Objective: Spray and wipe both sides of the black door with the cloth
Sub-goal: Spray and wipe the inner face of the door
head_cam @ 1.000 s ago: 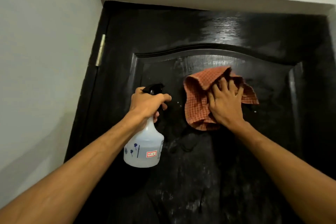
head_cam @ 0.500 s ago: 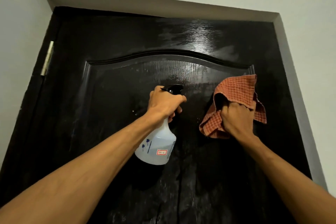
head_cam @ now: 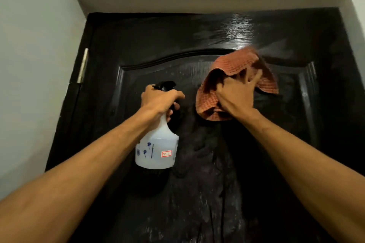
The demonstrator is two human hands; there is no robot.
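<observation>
- Where the pale wall (head_cam: 35,65) meets the frame, a slim metal hinge (head_cam: 83,66) runs beside the door's edge.
- Left hand (head_cam: 159,100) curls its fingers round the neck of a translucent white spray bottle (head_cam: 157,150), black trigger head above the knuckles, small red-edged label below.
- Right hand (head_cam: 237,92) presses spread fingers onto a crumpled orange checked cloth (head_cam: 235,65), flat against the glossy, grained black door (head_cam: 158,41); fabric bunches above the fingertips.

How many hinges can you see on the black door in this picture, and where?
1. A single metal hinge sits on the door's left edge, near the top, beside the pale wall. Lower hinges may lie hidden behind the left arm or below the frame.
</observation>
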